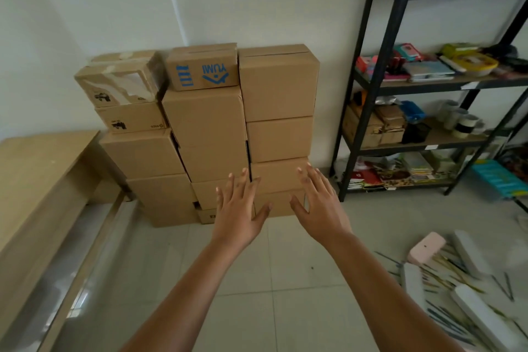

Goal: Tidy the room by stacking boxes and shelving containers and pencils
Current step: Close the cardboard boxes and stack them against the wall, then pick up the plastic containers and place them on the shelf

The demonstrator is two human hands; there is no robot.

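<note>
Several brown cardboard boxes stand stacked in three columns against the white wall; the top middle box carries blue print. Both arms reach forward toward the low part of the stack. My left hand is spread, fingers straight, in front of the lower middle boxes and holds nothing. My right hand is also spread and empty, in front of the lower right box. Whether either hand touches a box I cannot tell. Pencils lie scattered on the floor at the lower right among white containers and a pink case.
A black metal shelf unit stands at the right, its wooden shelves filled with books, tape rolls and small boxes. A light wooden desk fills the left side. The floor is pale tile.
</note>
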